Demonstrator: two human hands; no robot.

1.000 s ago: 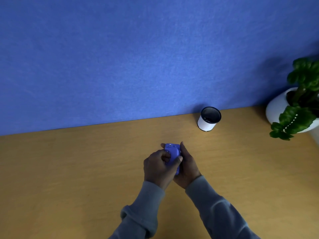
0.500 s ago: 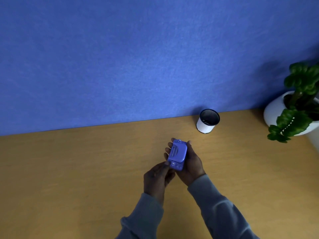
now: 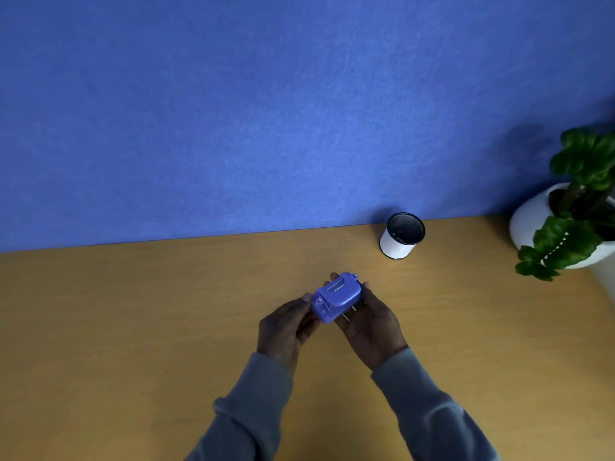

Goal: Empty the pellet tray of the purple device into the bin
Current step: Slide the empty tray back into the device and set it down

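A big wooden table (image 3: 133, 327) holds a small bin (image 3: 401, 236) far right. Near the middle, the right hand (image 3: 369, 319) and left hand (image 3: 286, 324) both grip the purple device (image 3: 336, 297) above the table. Its tray looks shut; nothing is emptied yet.

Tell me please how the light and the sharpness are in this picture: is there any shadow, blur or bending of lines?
Head view: dim, bluish light; the bin throws a soft shadow on the blue wall, and another sits near the plant. The purple device, held in the left hand and right hand, looks slightly soft. The table back edge slants, from the wide lens.
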